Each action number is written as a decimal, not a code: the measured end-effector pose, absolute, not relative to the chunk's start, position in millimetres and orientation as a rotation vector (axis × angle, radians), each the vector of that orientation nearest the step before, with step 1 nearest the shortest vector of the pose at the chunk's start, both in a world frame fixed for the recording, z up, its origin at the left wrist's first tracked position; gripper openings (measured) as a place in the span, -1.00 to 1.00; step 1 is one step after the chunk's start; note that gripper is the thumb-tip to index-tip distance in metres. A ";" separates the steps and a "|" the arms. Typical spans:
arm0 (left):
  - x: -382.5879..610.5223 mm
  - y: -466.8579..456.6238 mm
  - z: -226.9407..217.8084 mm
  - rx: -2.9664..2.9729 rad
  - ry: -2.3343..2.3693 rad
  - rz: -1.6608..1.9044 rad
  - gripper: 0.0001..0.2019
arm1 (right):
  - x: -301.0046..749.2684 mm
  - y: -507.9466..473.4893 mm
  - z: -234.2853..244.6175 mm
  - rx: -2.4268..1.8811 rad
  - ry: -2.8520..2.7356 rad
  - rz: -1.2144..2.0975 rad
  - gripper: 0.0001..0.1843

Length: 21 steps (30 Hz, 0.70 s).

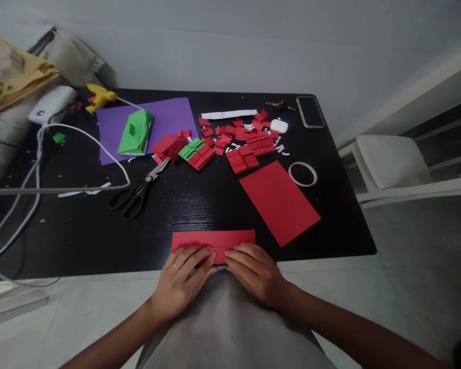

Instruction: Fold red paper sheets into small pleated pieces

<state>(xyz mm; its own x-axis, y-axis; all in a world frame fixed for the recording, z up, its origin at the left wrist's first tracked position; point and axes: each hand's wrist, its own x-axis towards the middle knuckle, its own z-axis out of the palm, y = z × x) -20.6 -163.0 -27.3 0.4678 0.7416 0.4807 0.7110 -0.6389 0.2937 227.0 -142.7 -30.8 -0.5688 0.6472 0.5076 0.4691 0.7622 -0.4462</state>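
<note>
Your left hand [182,277] and right hand [256,270] hold seemingly part-folded red paper [214,238]. Beyond it: folded squares [242,159], apparently finished; rightward: unfolded sheet [279,203].

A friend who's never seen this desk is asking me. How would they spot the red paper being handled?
Find the black table, then the middle of its near edge. There, the red paper lies under the left hand and right hand. Unlike the slanted, untouched red sheet to its right, it lies along the edge.
</note>
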 end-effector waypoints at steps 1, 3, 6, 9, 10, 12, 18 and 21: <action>-20.0 -162.7 -27.3 2.643 1.305 0.921 -0.82 | 225.9 -142.3 -31.4 -0.816 -2.280 0.358 -0.79; -18.9 -162.3 -26.6 2.641 1.293 0.944 -0.83 | 225.3 -141.5 -31.1 -0.807 -2.278 0.379 -0.80; -17.9 -163.5 -25.8 2.653 1.277 0.938 -0.82 | 225.9 -141.5 -29.8 -0.818 -2.287 0.400 -0.80; -17.9 -166.3 -27.0 2.657 1.272 0.923 -0.81 | 225.4 -143.0 -31.2 -0.811 -2.275 0.397 -0.80; -18.0 -167.3 -27.9 2.654 1.273 0.923 -0.81 | 225.0 -143.5 -32.0 -0.806 -2.267 0.392 -0.79; -18.1 -168.8 -29.9 2.654 1.268 0.926 -0.81 | 223.9 -144.5 -33.4 -0.811 -2.256 0.385 -0.78; -17.0 -169.5 -35.0 2.681 1.223 0.931 -0.83 | 222.1 -146.6 -33.6 -0.831 -2.284 0.363 -0.77; -16.4 -169.2 -36.0 2.707 1.185 0.903 -0.82 | 221.5 -147.3 -34.1 -0.853 -2.335 0.346 -0.78</action>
